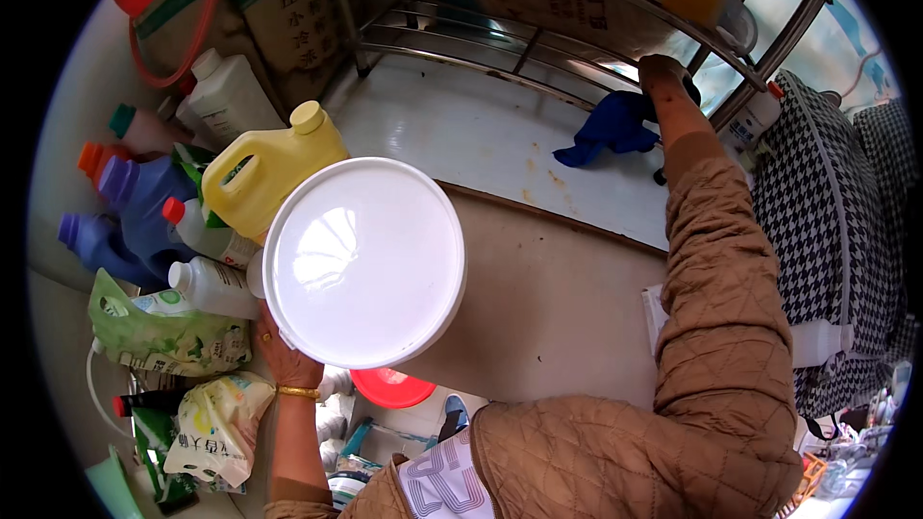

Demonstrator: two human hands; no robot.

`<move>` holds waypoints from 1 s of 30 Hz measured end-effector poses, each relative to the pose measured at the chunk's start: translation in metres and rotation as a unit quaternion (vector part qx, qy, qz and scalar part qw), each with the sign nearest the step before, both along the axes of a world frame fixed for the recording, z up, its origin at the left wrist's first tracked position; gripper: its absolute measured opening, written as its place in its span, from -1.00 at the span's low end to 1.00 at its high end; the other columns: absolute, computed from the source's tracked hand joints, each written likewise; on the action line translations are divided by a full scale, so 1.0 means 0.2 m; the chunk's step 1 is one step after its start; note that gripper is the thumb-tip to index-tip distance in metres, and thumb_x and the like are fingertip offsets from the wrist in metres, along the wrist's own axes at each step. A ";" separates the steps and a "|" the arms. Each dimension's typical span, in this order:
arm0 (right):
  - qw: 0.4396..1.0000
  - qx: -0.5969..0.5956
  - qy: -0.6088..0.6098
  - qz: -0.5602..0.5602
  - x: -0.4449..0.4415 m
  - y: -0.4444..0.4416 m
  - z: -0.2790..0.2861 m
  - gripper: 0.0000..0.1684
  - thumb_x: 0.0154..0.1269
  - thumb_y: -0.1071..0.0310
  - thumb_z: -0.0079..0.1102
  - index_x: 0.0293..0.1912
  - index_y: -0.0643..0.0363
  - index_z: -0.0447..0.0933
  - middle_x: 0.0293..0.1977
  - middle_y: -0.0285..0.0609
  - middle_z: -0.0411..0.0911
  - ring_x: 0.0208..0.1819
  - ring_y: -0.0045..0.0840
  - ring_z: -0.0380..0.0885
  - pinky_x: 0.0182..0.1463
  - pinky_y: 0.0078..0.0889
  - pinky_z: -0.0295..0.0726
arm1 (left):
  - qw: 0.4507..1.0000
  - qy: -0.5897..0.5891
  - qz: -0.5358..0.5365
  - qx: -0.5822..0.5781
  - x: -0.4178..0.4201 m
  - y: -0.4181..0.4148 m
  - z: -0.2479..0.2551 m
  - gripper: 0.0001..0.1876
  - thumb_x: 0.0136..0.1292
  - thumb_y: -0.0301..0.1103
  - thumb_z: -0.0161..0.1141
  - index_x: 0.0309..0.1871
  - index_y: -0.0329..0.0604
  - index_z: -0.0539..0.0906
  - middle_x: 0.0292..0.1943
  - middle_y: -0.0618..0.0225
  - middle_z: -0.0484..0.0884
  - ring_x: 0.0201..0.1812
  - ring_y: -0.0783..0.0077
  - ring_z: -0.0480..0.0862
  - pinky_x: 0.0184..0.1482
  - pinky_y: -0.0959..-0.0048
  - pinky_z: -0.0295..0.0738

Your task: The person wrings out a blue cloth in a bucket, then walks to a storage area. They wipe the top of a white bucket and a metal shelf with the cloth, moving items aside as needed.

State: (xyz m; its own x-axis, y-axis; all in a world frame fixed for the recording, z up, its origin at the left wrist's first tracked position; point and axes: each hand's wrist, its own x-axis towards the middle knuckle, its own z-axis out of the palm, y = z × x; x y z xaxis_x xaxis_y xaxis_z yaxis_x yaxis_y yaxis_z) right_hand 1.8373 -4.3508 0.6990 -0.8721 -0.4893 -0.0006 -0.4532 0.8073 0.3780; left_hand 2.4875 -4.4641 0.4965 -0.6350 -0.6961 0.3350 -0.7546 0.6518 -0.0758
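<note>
My left hand (283, 357) reaches in beside the lower left of a white plastic bucket (365, 259) with a lid; its fingers go partly out of sight by the rim, so its hold cannot be told. My right hand (662, 79) is at the metal rack's lower rail and post, at the upper right, with a dark blue cloth (613, 128) hanging just beside and below it. Whether the fingers grip the cloth or the rail is not clear. The cloth lies partly over the white board (505, 133). A yellow plastic jug (270, 166) stands against the bucket's upper left side.
A metal rack (461, 58) runs along the back, with cardboard boxes (288, 36) behind it. Several detergent bottles (148, 202) and soft refill bags (216, 425) crowd the left. A houndstooth fabric bag (822, 209) stands at the right. A red basin (393, 387) is on the floor below.
</note>
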 end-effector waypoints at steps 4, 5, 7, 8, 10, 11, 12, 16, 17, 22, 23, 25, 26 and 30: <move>1.000 0.024 -0.014 -0.002 -0.17 0.11 -0.01 -0.65 0.22 0.34 0.11 -0.01 0.19 0.61 0.02 0.10 0.56 0.04 -0.15 0.59 0.06 -0.14 0.57 | 1.000 0.004 -0.009 -0.018 0.00 0.00 0.01 -0.37 0.24 -0.06 0.08 0.32 -0.21 0.34 0.41 -0.13 0.09 0.19 -0.15 0.35 0.25 0.01 0.16; 1.000 -0.002 -0.009 -0.012 -0.21 0.12 -0.02 -0.66 0.21 0.34 0.12 -0.02 0.20 0.61 0.00 0.10 0.57 0.03 -0.14 0.59 0.05 -0.14 0.57 | 0.999 0.003 -0.013 -0.029 0.03 0.00 -0.02 -0.35 0.24 -0.07 0.07 0.34 -0.22 0.31 0.42 -0.14 0.07 0.19 -0.15 0.34 0.26 0.00 0.15; 0.998 -0.059 0.000 -0.035 -0.30 0.15 -0.06 -0.67 0.19 0.36 0.14 -0.05 0.23 0.62 -0.02 0.10 0.58 0.02 -0.14 0.60 0.03 -0.15 0.57 | 1.000 -0.021 -0.004 -0.013 0.03 0.00 0.00 -0.26 0.26 -0.11 0.03 0.41 -0.33 0.11 0.43 -0.15 0.04 0.23 -0.15 0.30 0.28 -0.03 0.12; 0.997 -0.064 -0.009 0.049 -0.36 0.20 -0.10 -0.70 0.16 0.37 0.18 -0.10 0.26 0.63 -0.02 0.08 0.59 0.01 -0.10 0.60 0.00 -0.14 0.57 | 1.000 -0.008 -0.004 -0.008 0.04 -0.01 -0.01 -0.25 0.26 -0.12 0.02 0.42 -0.36 0.07 0.43 -0.15 0.04 0.23 -0.15 0.30 0.28 -0.03 0.12; 0.996 -0.051 -0.019 -0.072 -0.56 0.23 -0.21 -0.66 0.18 0.33 0.16 -0.03 0.11 0.63 0.08 -0.06 0.55 0.11 -0.16 0.54 0.07 -0.08 0.53 | 0.999 0.026 -0.024 0.006 -0.03 -0.02 -0.03 -0.21 0.23 -0.18 0.02 0.42 -0.43 -0.02 0.41 -0.17 0.07 0.23 -0.16 0.30 0.28 -0.04 0.11; 0.990 -0.047 -0.024 -0.130 -0.62 0.24 -0.22 -0.64 0.19 0.31 0.16 0.01 0.04 0.62 0.13 -0.13 0.53 0.15 -0.19 0.51 0.11 -0.06 0.51 | 0.999 0.041 -0.028 0.013 -0.05 -0.02 -0.04 -0.19 0.22 -0.21 0.02 0.43 -0.46 -0.06 0.40 -0.19 0.08 0.22 -0.16 0.31 0.28 -0.04 0.11; 0.991 -0.104 -0.036 -0.076 -0.52 0.18 -0.25 -0.65 0.13 0.32 0.16 -0.05 0.08 0.65 0.05 -0.05 0.57 0.12 -0.22 0.54 0.09 -0.27 0.54 | 0.999 0.039 -0.015 0.013 0.00 0.00 -0.01 -0.18 0.21 -0.22 0.03 0.43 -0.47 -0.07 0.39 -0.20 0.10 0.21 -0.17 0.31 0.28 -0.04 0.11; 0.991 -0.052 0.007 0.126 -0.24 0.22 -0.15 -0.69 0.07 0.35 0.15 -0.14 0.11 0.67 -0.02 0.04 0.58 0.04 -0.20 0.59 0.07 -0.35 0.56 | 0.999 0.039 0.014 0.009 0.00 0.03 0.04 -0.13 0.16 -0.28 0.08 0.42 -0.52 -0.10 0.34 -0.22 0.18 0.20 -0.19 0.32 0.28 -0.04 0.12; 0.993 -0.018 -0.014 0.117 -0.31 0.28 -0.14 -0.68 0.07 0.35 0.14 -0.14 0.10 0.67 -0.02 0.03 0.58 0.03 -0.19 0.59 0.07 -0.34 0.56 | 0.998 0.059 0.002 0.012 -0.05 0.03 0.05 -0.13 0.15 -0.28 0.09 0.42 -0.53 -0.10 0.33 -0.22 0.19 0.20 -0.19 0.32 0.27 -0.05 0.12; 0.986 0.097 -0.060 0.119 -0.05 0.14 -0.07 -0.56 -0.02 0.28 0.18 -0.09 0.21 0.63 -0.07 0.13 0.58 -0.01 -0.17 0.59 0.02 -0.28 0.57 | 0.994 0.106 -0.014 0.000 -0.06 0.05 0.09 -0.11 0.13 -0.26 0.11 0.42 -0.53 -0.09 0.30 -0.23 0.24 0.19 -0.18 0.33 0.26 -0.07 0.14; 0.987 0.067 -0.060 0.136 0.02 0.14 -0.04 -0.52 -0.05 0.25 0.19 -0.09 0.26 0.62 -0.08 0.16 0.58 -0.02 -0.17 0.60 0.00 -0.27 0.57 | 0.994 0.106 -0.013 -0.002 -0.06 0.05 0.09 -0.11 0.13 -0.26 0.11 0.42 -0.53 -0.09 0.29 -0.23 0.24 0.19 -0.18 0.33 0.26 -0.07 0.14; 0.978 -0.078 -0.077 0.176 0.32 0.22 0.13 -0.55 -0.05 0.23 0.21 -0.17 0.34 0.61 -0.16 0.23 0.58 -0.08 -0.10 0.60 0.00 -0.22 0.57 | 0.994 0.106 -0.014 -0.004 -0.04 0.05 0.09 -0.11 0.14 -0.25 0.11 0.42 -0.53 -0.09 0.29 -0.23 0.25 0.19 -0.18 0.34 0.26 -0.08 0.14; 0.967 -0.142 -0.055 0.203 0.36 0.27 0.14 -0.56 -0.04 0.22 0.21 -0.19 0.34 0.60 -0.19 0.22 0.59 -0.10 -0.08 0.60 0.00 -0.21 0.57 | 0.994 0.105 -0.015 -0.003 -0.05 0.05 0.08 -0.11 0.14 -0.24 0.11 0.42 -0.53 -0.09 0.29 -0.23 0.24 0.18 -0.18 0.34 0.26 -0.08 0.14; 0.924 -0.286 -0.026 0.253 0.72 0.37 0.06 -0.61 0.00 0.22 0.19 -0.21 0.29 0.55 -0.24 0.17 0.59 -0.20 -0.02 0.59 -0.05 -0.15 0.58 | 0.995 0.097 -0.020 -0.013 -0.04 0.05 0.08 -0.11 0.15 -0.23 0.11 0.42 -0.53 -0.09 0.26 -0.23 0.27 0.16 -0.18 0.35 0.24 -0.07 0.15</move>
State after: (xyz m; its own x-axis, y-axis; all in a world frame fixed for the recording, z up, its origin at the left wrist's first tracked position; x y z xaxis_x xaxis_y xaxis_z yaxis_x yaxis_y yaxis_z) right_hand 1.9803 -4.2771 0.7120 -0.5380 -0.7676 0.3482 -0.8327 0.5481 -0.0785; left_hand 2.4799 -4.4548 0.5122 -0.5836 -0.6613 0.4713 -0.7301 0.6813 0.0521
